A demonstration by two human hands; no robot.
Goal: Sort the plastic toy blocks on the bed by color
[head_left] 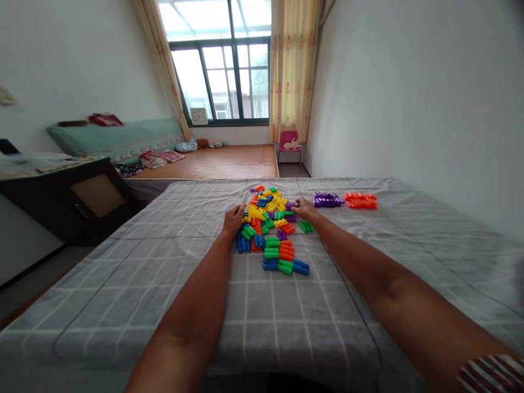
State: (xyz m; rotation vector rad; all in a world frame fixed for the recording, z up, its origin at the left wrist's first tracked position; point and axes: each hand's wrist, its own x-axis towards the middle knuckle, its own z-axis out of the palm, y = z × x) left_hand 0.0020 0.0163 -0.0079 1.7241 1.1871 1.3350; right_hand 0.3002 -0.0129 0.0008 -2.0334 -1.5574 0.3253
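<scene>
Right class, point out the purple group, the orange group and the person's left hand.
purple group (327, 199), head view, middle of the stack.
orange group (361, 200), head view, middle of the stack.
left hand (233, 218), head view, back of the hand.

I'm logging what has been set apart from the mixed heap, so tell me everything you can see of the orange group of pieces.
The orange group is a small, tight cluster of bright orange tube-like pieces that look like plastic, lying flat on the grey checked cloth. It sits apart from the mixed heap, just beside the purple group, beyond the right hand. No hand touches it. Single pieces are too small to count.
</scene>
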